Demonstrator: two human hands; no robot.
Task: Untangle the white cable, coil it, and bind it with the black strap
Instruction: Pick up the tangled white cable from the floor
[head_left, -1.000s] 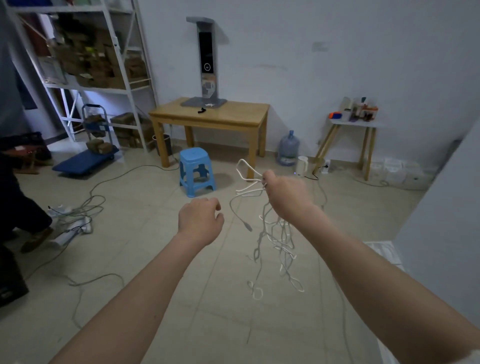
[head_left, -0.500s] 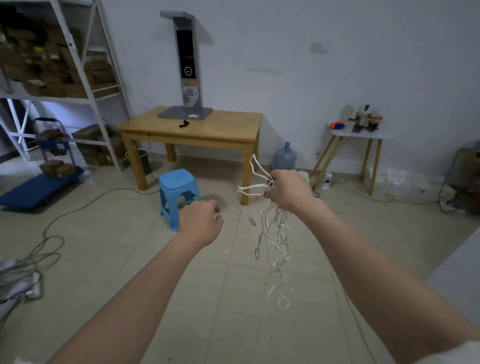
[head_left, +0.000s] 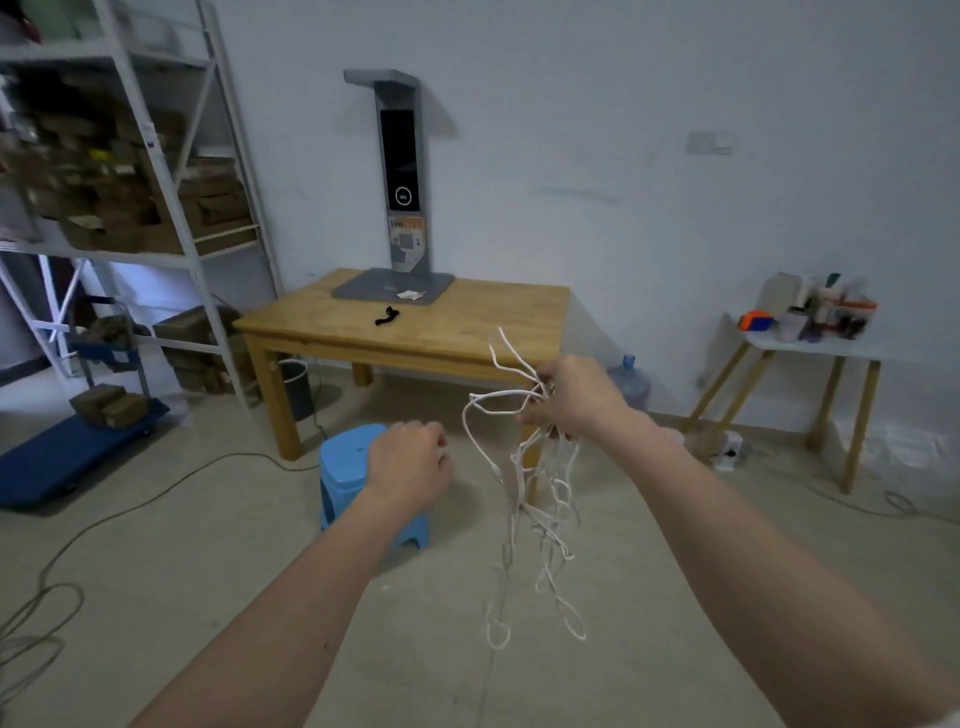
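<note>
My right hand (head_left: 571, 402) grips a tangled white cable (head_left: 540, 499) in mid-air. Loops stick up above the fist and a long bunch of loops hangs down below it toward the floor. My left hand (head_left: 410, 462) hovers to the left of the cable with its fingers curled and nothing in it, apart from the strands. The black strap (head_left: 387, 315) lies on the wooden table (head_left: 467, 332) ahead, in front of the grey stand's base.
A grey stand with a dark screen (head_left: 400, 208) rises from the table. A blue plastic stool (head_left: 353, 478) stands under my left hand. Metal shelves with boxes (head_left: 130, 171) fill the left, a blue trolley (head_left: 62, 452) below. A water bottle (head_left: 629, 384) and small side table (head_left: 800, 343) sit right. Cables trail on the floor.
The view has swung left-to-right and closer to the wooden table. Both hands keep their pose; the cable still hangs from my right hand, swaying slightly.
</note>
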